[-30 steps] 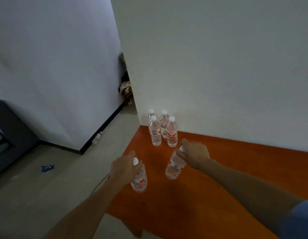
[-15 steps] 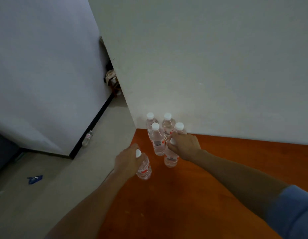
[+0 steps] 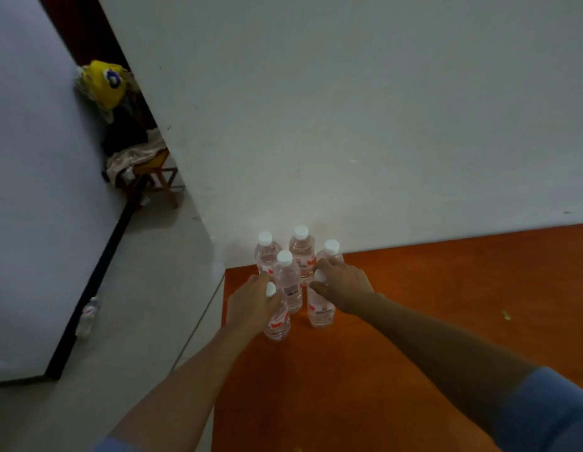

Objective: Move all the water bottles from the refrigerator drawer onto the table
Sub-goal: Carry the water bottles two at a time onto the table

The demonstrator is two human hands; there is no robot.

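At the far left corner of the orange worktop (image 3: 430,305), right against the white wall (image 3: 348,109), both hands are working at once. The left hand (image 3: 251,305) is wrapping its fingers around the neck of the left bottle (image 3: 278,322), white cap poking out above the knuckles. That bottle is leaning slightly, with its base looking down at the worktop surface near the left edge. The right hand (image 3: 344,285) is gripping the right bottle (image 3: 321,311) up by its cap, and that one is standing upright just beside the left bottle. Between the two hands, the front bottle (image 3: 288,278) is standing upright. Behind it, the back-left bottle (image 3: 266,252), the back-middle bottle (image 3: 302,252) and the back-right bottle (image 3: 333,252) are lining up close to the wall. The right hand's fingers are sitting right against the back-right bottle. All six bottles are crowding together in a tight cluster, clear plastic with white caps. A blue sleeve (image 3: 551,415) is showing on the right arm. Off the worktop, another bottle (image 3: 87,316) is sitting on the floor (image 3: 136,321) by the black skirting. Farther back, a wooden stool (image 3: 159,177) is carrying crumpled cloth, with something yellow (image 3: 104,83) above it.
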